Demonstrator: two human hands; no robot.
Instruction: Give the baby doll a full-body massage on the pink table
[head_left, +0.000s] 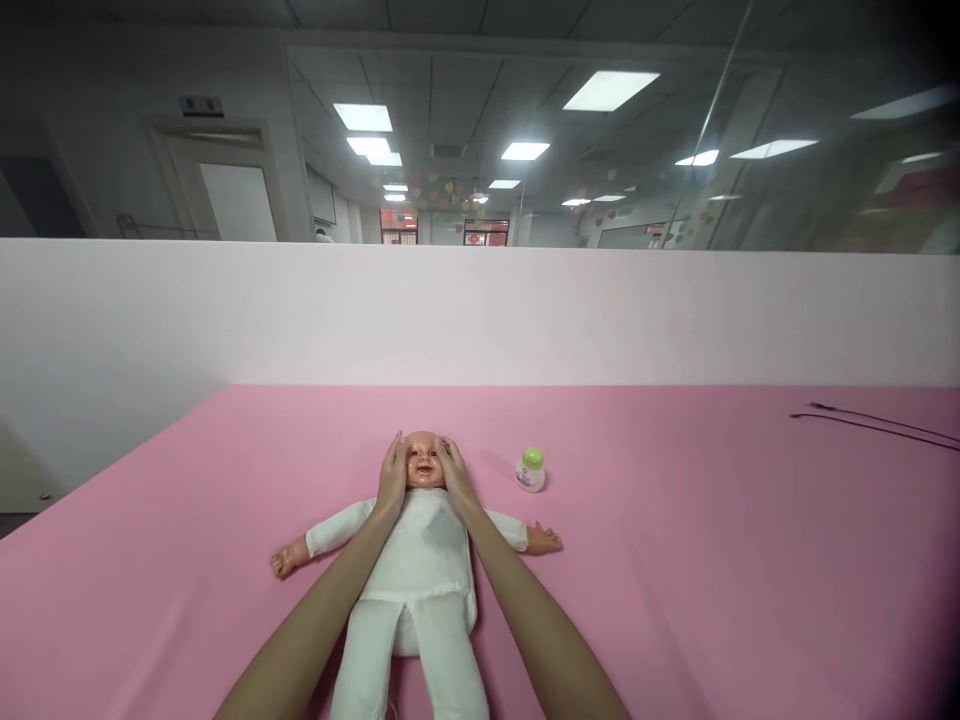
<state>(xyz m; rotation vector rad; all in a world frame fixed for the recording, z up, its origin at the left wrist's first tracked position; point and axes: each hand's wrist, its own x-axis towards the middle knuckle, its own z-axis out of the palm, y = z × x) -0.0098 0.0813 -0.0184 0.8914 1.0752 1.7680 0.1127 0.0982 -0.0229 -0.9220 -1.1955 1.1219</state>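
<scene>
A baby doll (420,545) in a white cloth suit lies on its back, arms spread out to both sides and legs toward me. My left hand (392,474) rests along one side of the doll's head (425,462), its fingers stretched out and pointing up. On the other side of the head lies my right hand (456,474), fingers extended, with the tips near the doll's eye and temple. Both palms face inward against the head, and the doll's face shows between them. To the right of the head stands a small jar (530,470) with a green lid.
The doll lies on a pink padded surface (712,560). A white low wall (480,315) runs along its back edge, with glass above it. Two thin dark cords or sticks (874,420) lie at the far right.
</scene>
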